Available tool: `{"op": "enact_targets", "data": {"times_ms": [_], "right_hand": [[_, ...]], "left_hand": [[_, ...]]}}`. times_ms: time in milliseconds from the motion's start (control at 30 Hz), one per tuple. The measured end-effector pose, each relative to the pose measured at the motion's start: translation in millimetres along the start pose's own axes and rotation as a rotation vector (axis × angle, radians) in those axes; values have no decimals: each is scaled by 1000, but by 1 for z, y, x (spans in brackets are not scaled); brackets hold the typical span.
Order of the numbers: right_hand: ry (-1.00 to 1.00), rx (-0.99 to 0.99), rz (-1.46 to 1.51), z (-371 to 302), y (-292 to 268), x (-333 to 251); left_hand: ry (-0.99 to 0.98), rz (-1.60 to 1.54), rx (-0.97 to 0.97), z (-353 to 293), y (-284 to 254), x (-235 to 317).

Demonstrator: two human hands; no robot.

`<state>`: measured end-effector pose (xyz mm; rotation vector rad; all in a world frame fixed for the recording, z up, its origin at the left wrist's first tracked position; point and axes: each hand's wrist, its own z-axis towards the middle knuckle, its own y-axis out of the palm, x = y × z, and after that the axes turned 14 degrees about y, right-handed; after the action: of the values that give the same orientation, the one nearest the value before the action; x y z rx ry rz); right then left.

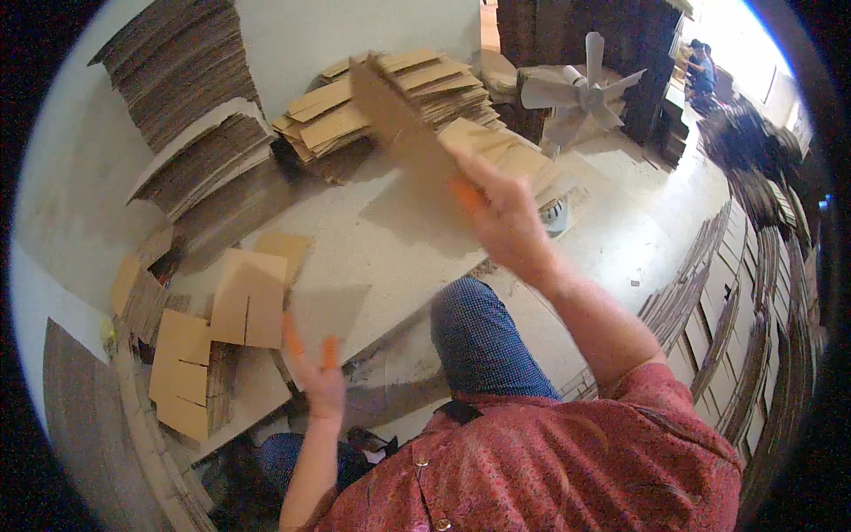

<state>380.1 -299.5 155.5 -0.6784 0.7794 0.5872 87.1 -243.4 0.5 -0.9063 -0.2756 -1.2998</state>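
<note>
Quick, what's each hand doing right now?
Left hand: open, fingers apart, beside a tan, slotted cardboard piece; contact unclear.
Right hand: closed, holding a flat brown cardboard piece.

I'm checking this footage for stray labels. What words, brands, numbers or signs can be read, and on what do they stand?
No text is readable anywhere.
Cardboard sheet in the right hand: motion-blurred, nothing legible.
Slotted cardboard piece near the left hand: its dark line is a slot, not lettering.
Small pale-blue object beyond the right wrist: dark marks, too small to read.
</note>
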Motion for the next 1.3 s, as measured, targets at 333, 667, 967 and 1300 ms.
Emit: {"op": "enact_targets", "data": {"times_ms": [333,667,967,1300], "right_hand": [[291,-200,-1134,54,36,194],[575,-231,-1218,65,35,200],[29,159,-1228,40,34,193],[1058,-610,928,-107,149,51]], "left_hand": [[-625,164,403,-9,-46,-68],[-779,-356,475,-4,-58,-105],[-744,-575,581,5,-47,-88],[-802,-640,-26,-20,-50,-3]]}}
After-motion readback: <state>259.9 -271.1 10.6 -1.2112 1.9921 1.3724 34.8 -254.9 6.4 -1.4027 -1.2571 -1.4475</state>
